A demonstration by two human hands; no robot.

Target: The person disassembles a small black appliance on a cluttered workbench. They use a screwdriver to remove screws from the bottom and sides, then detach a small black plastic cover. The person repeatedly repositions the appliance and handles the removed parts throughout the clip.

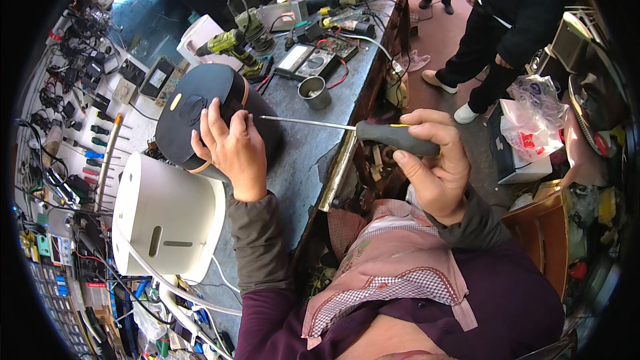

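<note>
A black rounded appliance (217, 83) with copper-coloured trim stands on the blue-grey workbench (297, 167). My left hand (233, 153) lies on its top, fingers apart, with the fingertips touching the surface near a round recessed part. In my right hand (437, 167) is a screwdriver (393, 138), gripped by its dark grey handle between thumb and fingers. Its long metal shaft points left, and the tip is close to the appliance's side and my left fingertips. Whether the tip touches anything, I cannot tell.
A white cylindrical appliance (177, 217) with two slots stands close left. Beyond the black one are a metal cup (315, 93), a multimeter (307, 60) and a green drill (223, 43). Tools hang along the left. A person (520, 20) stands at right, near a plastic bag (533, 120).
</note>
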